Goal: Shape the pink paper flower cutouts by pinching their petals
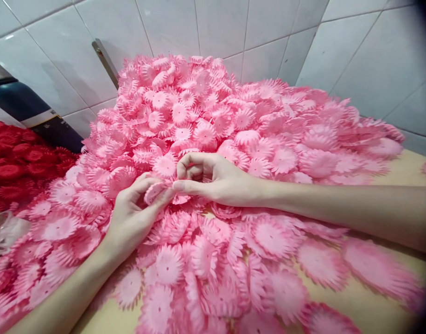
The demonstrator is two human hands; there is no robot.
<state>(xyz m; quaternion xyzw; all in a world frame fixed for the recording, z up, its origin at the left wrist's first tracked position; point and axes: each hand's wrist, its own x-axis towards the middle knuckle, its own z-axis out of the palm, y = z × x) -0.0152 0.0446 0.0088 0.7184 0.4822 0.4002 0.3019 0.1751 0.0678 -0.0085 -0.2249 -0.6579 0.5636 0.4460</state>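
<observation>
A small pink petal disc (155, 190) with a fringed edge is pinched between the thumb and fingers of my left hand (133, 208), left of the middle of the view. My right hand (218, 181) comes in from the right, its thumb and index finger closed at the disc's right edge, close to my left thumb. What lies between the right fingertips is too small to make out. Under and around both hands spreads a large heap of pink petal discs (206, 134), many with a small centre hole.
Red petal pieces (14, 167) are piled at the left, beside a dark blue cylinder (35, 111). A clear plastic container (7, 229) stands at the left edge. Behind the heap are a metal strip (105, 62) and a tiled wall (223, 23). The tabletop (407, 169) is pale yellow.
</observation>
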